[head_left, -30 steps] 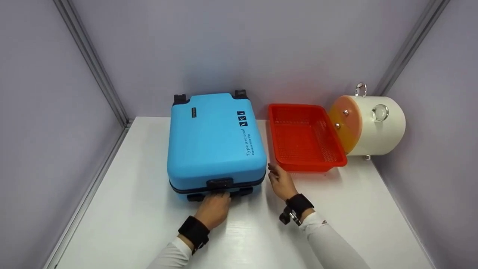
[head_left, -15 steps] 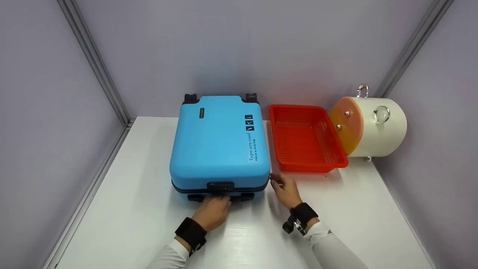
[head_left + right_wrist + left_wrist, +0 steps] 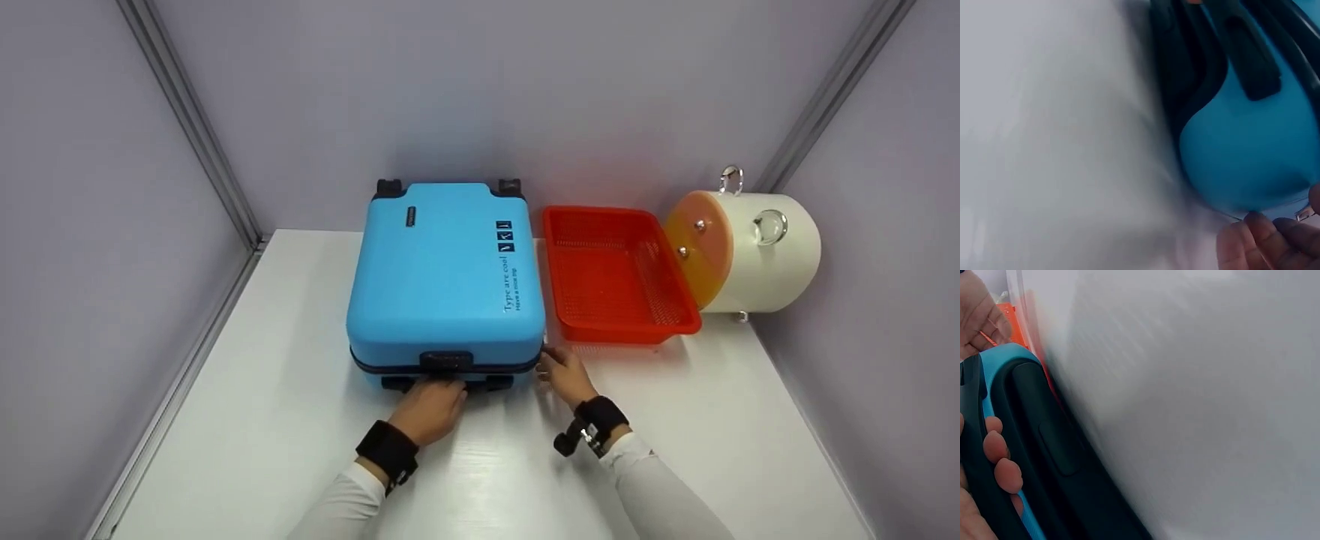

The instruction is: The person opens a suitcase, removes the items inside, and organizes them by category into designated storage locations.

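Note:
A blue hard-shell suitcase lies flat on the white table, its wheels toward the back wall. My left hand grips the black carry handle on its front side, the fingers curled round it in the left wrist view. At the suitcase's right front corner is my right hand, palm toward the shell. Its thumb and fingers pinch a small metal zipper pull in the right wrist view. Part of that hand is cut off by the frame edge there.
A red plastic basket stands right of the suitcase, close to its side. Beyond it, a white cylinder with an orange and yellow end and clear rings lies against the right wall. Grey walls enclose the table on three sides.
The suitcase has shifted slightly to the right and turned a little. My right hand has come a bit nearer to me along its corner. My left hand keeps its grip on the handle.

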`<move>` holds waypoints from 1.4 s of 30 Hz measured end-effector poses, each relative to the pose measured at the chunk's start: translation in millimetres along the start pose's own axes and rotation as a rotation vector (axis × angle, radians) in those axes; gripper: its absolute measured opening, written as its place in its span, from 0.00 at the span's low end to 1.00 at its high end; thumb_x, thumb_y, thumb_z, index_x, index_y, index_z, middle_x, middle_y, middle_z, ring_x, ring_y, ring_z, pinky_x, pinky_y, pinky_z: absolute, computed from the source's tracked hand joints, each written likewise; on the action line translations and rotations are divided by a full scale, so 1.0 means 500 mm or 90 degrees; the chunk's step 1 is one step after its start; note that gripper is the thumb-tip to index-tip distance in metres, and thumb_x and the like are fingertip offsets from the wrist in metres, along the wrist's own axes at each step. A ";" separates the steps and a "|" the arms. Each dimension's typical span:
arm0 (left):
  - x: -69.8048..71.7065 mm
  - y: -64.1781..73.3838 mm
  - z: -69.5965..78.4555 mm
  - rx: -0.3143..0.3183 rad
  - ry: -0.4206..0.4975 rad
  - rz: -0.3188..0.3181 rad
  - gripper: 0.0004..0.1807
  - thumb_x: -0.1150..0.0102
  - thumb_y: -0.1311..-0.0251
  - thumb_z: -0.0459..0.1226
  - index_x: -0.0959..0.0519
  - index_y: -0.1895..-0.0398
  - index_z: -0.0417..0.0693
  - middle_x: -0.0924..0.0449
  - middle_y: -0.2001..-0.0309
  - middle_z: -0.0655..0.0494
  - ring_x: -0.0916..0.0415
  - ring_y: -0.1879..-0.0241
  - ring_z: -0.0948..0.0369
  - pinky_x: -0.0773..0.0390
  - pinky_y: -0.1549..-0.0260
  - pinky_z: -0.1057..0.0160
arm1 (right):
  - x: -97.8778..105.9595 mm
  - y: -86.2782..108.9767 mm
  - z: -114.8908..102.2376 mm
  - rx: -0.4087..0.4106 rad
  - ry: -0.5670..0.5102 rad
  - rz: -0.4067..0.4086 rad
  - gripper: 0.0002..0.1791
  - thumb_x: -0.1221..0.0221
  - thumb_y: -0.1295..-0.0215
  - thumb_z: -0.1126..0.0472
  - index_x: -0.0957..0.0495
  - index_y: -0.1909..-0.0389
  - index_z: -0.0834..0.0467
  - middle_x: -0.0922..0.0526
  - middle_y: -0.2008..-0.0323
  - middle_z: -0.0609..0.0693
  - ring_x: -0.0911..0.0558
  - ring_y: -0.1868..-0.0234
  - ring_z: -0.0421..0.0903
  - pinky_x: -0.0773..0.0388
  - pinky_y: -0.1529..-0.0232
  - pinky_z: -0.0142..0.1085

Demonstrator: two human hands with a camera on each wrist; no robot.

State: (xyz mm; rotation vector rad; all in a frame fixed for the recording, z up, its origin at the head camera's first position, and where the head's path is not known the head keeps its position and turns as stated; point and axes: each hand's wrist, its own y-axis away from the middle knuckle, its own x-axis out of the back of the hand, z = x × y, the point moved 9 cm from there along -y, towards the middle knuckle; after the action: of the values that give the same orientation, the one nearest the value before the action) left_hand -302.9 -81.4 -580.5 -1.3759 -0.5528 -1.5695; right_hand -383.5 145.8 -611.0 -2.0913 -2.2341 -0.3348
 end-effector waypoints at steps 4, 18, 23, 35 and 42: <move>-0.002 0.003 0.000 0.002 -0.001 0.005 0.12 0.47 0.17 0.40 0.16 0.53 0.44 0.14 0.67 0.47 0.13 0.63 0.47 0.15 0.54 0.43 | -0.005 -0.009 0.009 -0.051 -0.069 -0.008 0.20 0.51 0.18 0.67 0.24 0.35 0.75 0.17 0.62 0.52 0.19 0.58 0.50 0.17 0.50 0.42; 0.002 0.003 0.001 0.032 0.009 -0.007 0.13 0.48 0.16 0.41 0.16 0.50 0.43 0.14 0.67 0.47 0.13 0.63 0.47 0.15 0.54 0.42 | -0.008 -0.016 0.024 -0.155 -0.378 -0.032 0.15 0.52 0.16 0.64 0.21 0.66 0.57 0.21 0.73 0.46 0.25 0.70 0.42 0.27 0.64 0.32; -0.003 0.003 -0.001 0.038 0.021 -0.026 0.13 0.49 0.15 0.41 0.16 0.50 0.44 0.13 0.65 0.47 0.13 0.60 0.47 0.16 0.49 0.41 | -0.008 -0.018 0.015 -0.140 -0.376 -0.042 0.18 0.53 0.14 0.61 0.22 0.67 0.56 0.21 0.73 0.47 0.26 0.70 0.43 0.28 0.66 0.32; -0.007 0.006 -0.003 0.046 0.019 -0.018 0.13 0.47 0.17 0.40 0.15 0.50 0.42 0.12 0.65 0.47 0.12 0.62 0.47 0.15 0.53 0.42 | 0.023 -0.017 -0.026 -0.065 -0.193 -0.038 0.16 0.47 0.13 0.58 0.20 0.60 0.64 0.20 0.70 0.51 0.23 0.71 0.44 0.21 0.67 0.32; -0.012 0.002 -0.005 0.053 0.008 -0.011 0.15 0.48 0.16 0.40 0.14 0.49 0.41 0.11 0.66 0.47 0.12 0.63 0.47 0.15 0.56 0.42 | 0.033 -0.011 -0.078 0.086 0.048 -0.028 0.12 0.43 0.21 0.72 0.16 0.45 0.73 0.15 0.66 0.57 0.19 0.71 0.43 0.18 0.69 0.30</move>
State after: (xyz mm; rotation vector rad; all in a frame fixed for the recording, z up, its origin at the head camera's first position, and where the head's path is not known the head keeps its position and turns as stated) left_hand -303.8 -82.0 -587.3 -1.3018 -0.6164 -1.5505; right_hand -394.4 153.8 -570.3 -1.9319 -2.1970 -0.2541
